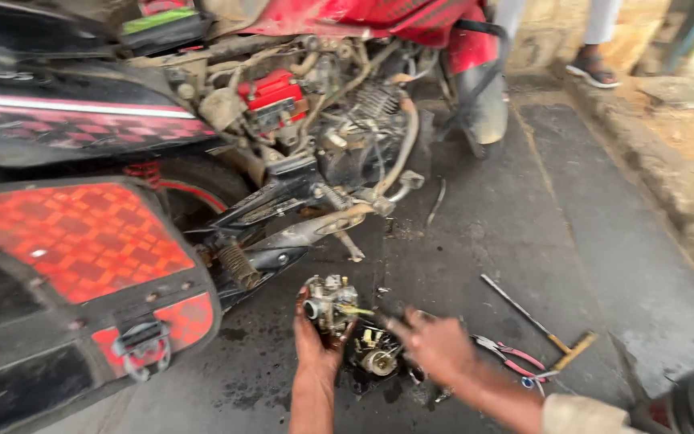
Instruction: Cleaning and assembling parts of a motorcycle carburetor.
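Engine part: a small metal engine part [331, 302] sits in the left hand, low in the middle, just above the dark oily ground.
Left hand: the left hand [315, 341] is cupped under the engine part, fingers curled up around it, gripping it.
Right hand: the right hand [435, 345] is beside it, blurry, fingers stretched out toward the engine part. It holds nothing that shows.
Part on the ground: a second metal piece [379, 358] lies on the ground between the two hands, in a dark wet patch.
Wires: pink and white wires [516, 360] lie just right of the right hand.
Tool: a long thin tool with a yellow cross handle [536, 325] lies on the ground, farther right.
Motorbike: a red and black motorbike [202, 137] stands behind the hands, its engine bare and dusty.
Side bag: a red checkered box [82, 265] hangs at its left side.
Foot: a person's foot in a sandal [592, 68] stands at the top right.
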